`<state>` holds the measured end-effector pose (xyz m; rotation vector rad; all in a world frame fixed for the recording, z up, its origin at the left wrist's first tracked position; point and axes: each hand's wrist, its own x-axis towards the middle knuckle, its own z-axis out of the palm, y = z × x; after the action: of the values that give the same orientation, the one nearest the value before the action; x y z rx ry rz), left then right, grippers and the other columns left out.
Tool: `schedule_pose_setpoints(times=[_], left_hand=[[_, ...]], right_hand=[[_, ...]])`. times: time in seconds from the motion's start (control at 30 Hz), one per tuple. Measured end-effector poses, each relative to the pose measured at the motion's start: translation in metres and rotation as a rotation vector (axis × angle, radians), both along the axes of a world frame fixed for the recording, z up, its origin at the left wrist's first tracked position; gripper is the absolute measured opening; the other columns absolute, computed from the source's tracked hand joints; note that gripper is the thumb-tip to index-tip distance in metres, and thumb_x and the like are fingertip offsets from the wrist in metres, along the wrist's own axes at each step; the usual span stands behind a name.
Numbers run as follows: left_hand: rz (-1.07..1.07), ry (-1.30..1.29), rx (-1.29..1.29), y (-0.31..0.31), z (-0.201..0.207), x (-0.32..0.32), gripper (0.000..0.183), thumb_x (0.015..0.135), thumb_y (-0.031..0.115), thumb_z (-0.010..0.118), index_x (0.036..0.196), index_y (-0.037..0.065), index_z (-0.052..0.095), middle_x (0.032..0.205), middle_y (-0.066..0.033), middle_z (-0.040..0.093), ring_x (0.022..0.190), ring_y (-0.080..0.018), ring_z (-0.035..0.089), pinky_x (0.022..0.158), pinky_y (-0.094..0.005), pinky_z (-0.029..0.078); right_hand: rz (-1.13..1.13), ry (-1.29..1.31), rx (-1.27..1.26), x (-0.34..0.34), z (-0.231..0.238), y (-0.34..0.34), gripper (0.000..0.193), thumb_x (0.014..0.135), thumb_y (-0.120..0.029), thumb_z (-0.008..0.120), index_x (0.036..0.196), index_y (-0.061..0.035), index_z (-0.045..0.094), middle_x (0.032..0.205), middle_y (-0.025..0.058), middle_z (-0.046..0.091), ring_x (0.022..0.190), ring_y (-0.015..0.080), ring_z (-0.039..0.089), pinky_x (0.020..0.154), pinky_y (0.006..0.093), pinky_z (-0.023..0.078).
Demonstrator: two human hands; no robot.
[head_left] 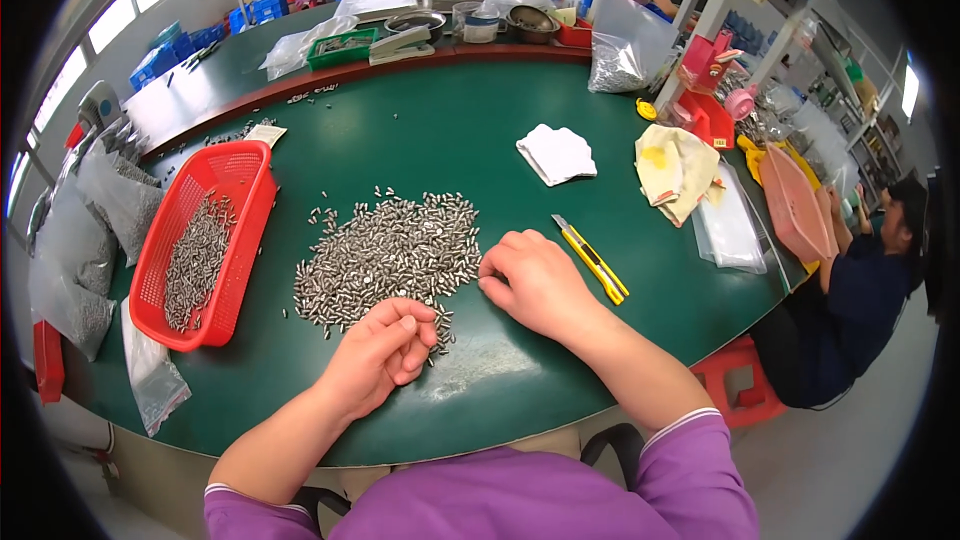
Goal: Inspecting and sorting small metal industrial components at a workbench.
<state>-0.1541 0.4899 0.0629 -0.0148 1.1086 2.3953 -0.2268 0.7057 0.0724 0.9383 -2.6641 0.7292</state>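
Observation:
A heap of small, shiny metal pins is spread on the green tabletop in front of me. At the heap's near edge is my left hand, palm turned inward, its fingers curled and the thumb close against them. Whatever it may hold is too small or hidden to name. A few loose pins lie right beside its fingertips. My right hand rests back-up on the table by the heap's right side, fingers bent under and closed. Its fingertips are partly hidden, so any pin inside does not show. Right of it lies a yellow box cutter.
To the left stands a red perforated basket with more pins, beside filled plastic bags. A folded white cloth and a cream cloth lie toward the right. A green tray sits behind. At far right, a person sits near a pink basket.

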Motion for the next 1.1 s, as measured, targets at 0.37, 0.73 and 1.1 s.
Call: schedule_pose_setpoints(times=[0.37, 0.73, 1.1], left_hand=[[-0.034, 0.003, -0.052, 0.002, -0.001, 0.001, 0.009, 0.088, 0.004, 0.046, 0.096, 0.004, 0.051, 0.086, -0.0068, 0.058, 0.065, -0.01, 0.049, 0.052, -0.0212, 0.04], [-0.027, -0.008, -0.096, 0.004, -0.002, 0.003, 0.007, 0.089, 0.006, 0.049, 0.095, 0.004, 0.049, 0.084, -0.0086, 0.057, 0.064, -0.0108, 0.05, 0.051, -0.0206, 0.042], [-0.068, 0.009, -0.05, 0.003, -0.005, 0.003, 0.007, 0.089, 0.008, 0.052, 0.094, 0.004, 0.051, 0.084, -0.0074, 0.057, 0.064, -0.0105, 0.05, 0.051, -0.0203, 0.042]], right_hand=[[0.46, 0.007, -0.325, 0.02, 0.007, -0.019, 0.015, 0.072, -0.009, 0.066, 0.084, -0.0081, 0.056, 0.083, 0.0038, 0.056, 0.08, 0.0234, 0.055, 0.073, 0.0344, 0.045], [0.542, 0.118, -0.389, 0.018, 0.007, -0.018, 0.018, 0.072, -0.01, 0.066, 0.088, -0.0088, 0.059, 0.088, 0.0037, 0.057, 0.082, 0.0241, 0.055, 0.072, 0.0345, 0.046], [0.589, 0.097, -0.417, 0.019, 0.008, -0.02, 0.021, 0.071, -0.009, 0.066, 0.091, -0.0094, 0.059, 0.088, 0.0037, 0.059, 0.081, 0.024, 0.057, 0.07, 0.0343, 0.046]])
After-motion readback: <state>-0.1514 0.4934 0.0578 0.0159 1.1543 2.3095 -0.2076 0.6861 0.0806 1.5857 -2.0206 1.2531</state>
